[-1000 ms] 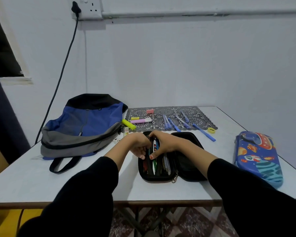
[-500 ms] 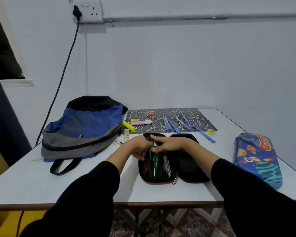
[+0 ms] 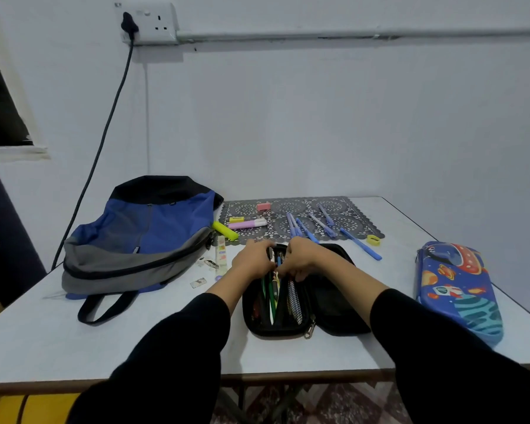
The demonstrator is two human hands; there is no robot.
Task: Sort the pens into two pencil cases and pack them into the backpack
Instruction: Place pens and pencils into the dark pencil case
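A black pencil case [image 3: 334, 310] lies open on the table's near middle, with several pens [image 3: 271, 296] standing in its left half. My left hand [image 3: 253, 259] curls round the case's far left rim. Beside it, my right hand [image 3: 300, 259] curls its fingers over the tops of those pens. Several blue pens [image 3: 303, 229] lie loose on the patterned mat [image 3: 354, 217] behind the case. The blue space-print pencil case [image 3: 459, 289] lies shut at the right. At the left lies the blue and grey backpack [image 3: 141, 237].
A yellow highlighter [image 3: 225, 231], a pink highlighter [image 3: 247, 224], a pink eraser [image 3: 263, 206] and a yellow sharpener [image 3: 374, 240] lie on or near the mat. A ruler [image 3: 221, 255] and small stickers lie beside the backpack. A wall stands behind the table [image 3: 74, 341].
My right hand, lying flat over the pens half a second ago, has curled its fingers down onto them. Both hands stay at the case's far end.
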